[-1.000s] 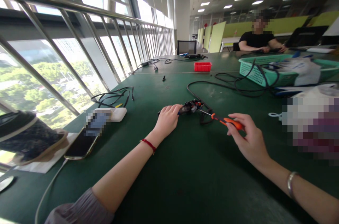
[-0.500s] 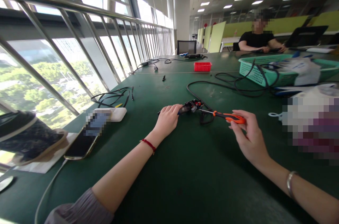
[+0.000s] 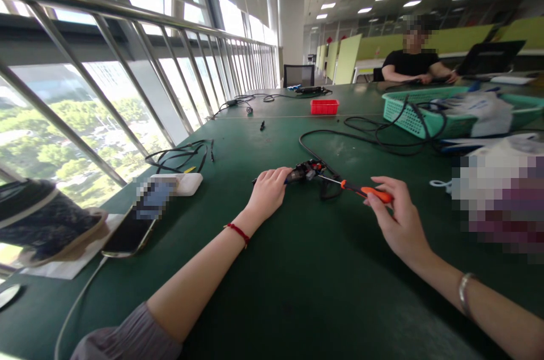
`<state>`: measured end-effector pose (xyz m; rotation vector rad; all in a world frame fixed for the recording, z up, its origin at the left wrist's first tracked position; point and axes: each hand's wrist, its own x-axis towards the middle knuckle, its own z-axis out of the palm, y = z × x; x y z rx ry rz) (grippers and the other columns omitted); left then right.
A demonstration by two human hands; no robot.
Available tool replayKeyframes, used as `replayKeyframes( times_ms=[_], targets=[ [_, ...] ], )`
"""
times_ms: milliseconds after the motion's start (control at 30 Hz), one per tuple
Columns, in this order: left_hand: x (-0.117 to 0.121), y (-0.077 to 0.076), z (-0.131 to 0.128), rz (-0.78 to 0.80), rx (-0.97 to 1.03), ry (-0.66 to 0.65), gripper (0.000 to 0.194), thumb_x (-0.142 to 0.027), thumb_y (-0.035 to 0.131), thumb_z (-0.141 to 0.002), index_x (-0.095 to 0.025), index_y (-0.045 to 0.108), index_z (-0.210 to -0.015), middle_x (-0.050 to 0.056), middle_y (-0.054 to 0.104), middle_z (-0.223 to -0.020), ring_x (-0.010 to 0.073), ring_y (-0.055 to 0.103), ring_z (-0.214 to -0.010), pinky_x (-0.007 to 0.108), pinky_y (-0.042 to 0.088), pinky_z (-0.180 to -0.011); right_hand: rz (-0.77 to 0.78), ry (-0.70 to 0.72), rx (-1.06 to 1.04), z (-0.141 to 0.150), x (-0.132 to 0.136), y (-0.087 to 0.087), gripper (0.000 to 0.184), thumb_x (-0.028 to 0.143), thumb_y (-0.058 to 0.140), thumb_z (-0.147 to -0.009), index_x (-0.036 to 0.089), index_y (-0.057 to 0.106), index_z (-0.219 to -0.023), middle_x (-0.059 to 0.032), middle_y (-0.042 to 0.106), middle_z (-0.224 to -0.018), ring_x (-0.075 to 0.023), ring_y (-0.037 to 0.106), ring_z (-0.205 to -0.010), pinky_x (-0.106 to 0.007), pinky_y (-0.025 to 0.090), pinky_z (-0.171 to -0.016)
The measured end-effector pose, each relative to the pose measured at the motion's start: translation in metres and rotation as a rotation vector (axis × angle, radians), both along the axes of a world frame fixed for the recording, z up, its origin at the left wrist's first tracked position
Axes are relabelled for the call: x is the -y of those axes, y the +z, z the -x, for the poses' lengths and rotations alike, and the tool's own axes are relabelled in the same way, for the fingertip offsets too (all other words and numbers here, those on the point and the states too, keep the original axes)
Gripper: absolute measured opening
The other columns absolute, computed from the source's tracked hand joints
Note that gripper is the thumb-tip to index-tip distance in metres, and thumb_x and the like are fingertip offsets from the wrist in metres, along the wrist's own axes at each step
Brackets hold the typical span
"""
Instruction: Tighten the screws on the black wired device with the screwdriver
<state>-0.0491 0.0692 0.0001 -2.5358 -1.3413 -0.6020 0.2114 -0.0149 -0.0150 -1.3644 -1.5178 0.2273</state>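
My left hand (image 3: 267, 193) is wrapped around a dark, tube-shaped corded device (image 3: 304, 173) lying on the green table. The device's right end shows small black and red parts, and its left part is mostly covered by my fingers. In my right hand (image 3: 399, 215), an orange-and-black screwdriver (image 3: 365, 192) is gripped by the handle between thumb and fingers. Its metal shaft points left, with the tip at the device's right end; whether it sits in a screw is too small to tell. A black cord (image 3: 314, 149) runs beyond the device, and a dark loop lies just below it.
A phone (image 3: 131, 229) and a white case (image 3: 189, 184) lie left, near black cables (image 3: 182, 156). Farther off are a small red basket (image 3: 324, 107) and a green basket (image 3: 403, 113). A plastic bag (image 3: 493, 178) is at right. Another person (image 3: 412, 65) sits across the table.
The screwdriver's handle has turned slightly in my right fingers, its tip staying at the device. My left hand keeps its hold in the same place.
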Motion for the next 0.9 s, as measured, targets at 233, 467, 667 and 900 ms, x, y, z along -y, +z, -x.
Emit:
replayKeyframes(
  times_ms=[233, 467, 667, 900],
  targets=[
    [-0.0010, -0.0015, 0.0009, -0.001, 0.008, -0.013, 0.039, -0.008, 0.046, -0.086, -0.017, 0.046, -0.124, 0.009, 0.059, -0.124, 0.0229, 0.056, -0.110, 0.039, 0.042, -0.097, -0.120, 0.001, 0.000, -0.0007, -0.0020, -0.0035, 0.038, 0.038, 0.054, -0.087, 0.019, 0.048, -0.120, -0.0125, 0.060, -0.112, -0.0231, 0.065, -0.097, -0.036, 0.055, -0.081],
    [-0.0003, -0.0006, 0.0009, 0.002, 0.007, -0.012, 0.039, -0.009, 0.045, -0.086, -0.017, 0.046, -0.124, 0.008, 0.059, -0.123, 0.0229, 0.056, -0.110, 0.039, 0.042, -0.097, 0.153, 0.069, -0.031, -0.0030, 0.0006, -0.0027, 0.035, 0.046, 0.041, -0.092, 0.020, 0.051, -0.113, 0.0031, 0.053, -0.057, -0.0163, 0.060, -0.053, -0.030, 0.050, -0.055],
    [-0.0008, -0.0013, 0.0012, -0.003, 0.007, -0.008, 0.040, -0.009, 0.044, -0.086, -0.018, 0.046, -0.124, 0.008, 0.060, -0.122, 0.0230, 0.056, -0.109, 0.039, 0.043, -0.096, -0.059, -0.009, -0.032, -0.0012, -0.0014, -0.0012, 0.038, 0.041, 0.055, -0.086, 0.020, 0.049, -0.117, -0.0103, 0.060, -0.106, -0.0207, 0.066, -0.087, -0.033, 0.055, -0.073],
    [0.0004, 0.0005, 0.0000, -0.005, -0.001, -0.002, 0.039, -0.008, 0.044, -0.085, -0.016, 0.047, -0.123, 0.009, 0.060, -0.121, 0.0232, 0.056, -0.109, 0.039, 0.043, -0.096, 0.016, 0.031, 0.014, -0.0003, 0.0005, -0.0010, 0.032, 0.043, 0.052, -0.088, 0.020, 0.052, -0.111, -0.0032, 0.063, -0.078, -0.0179, 0.064, -0.068, -0.029, 0.052, -0.060]
  ],
)
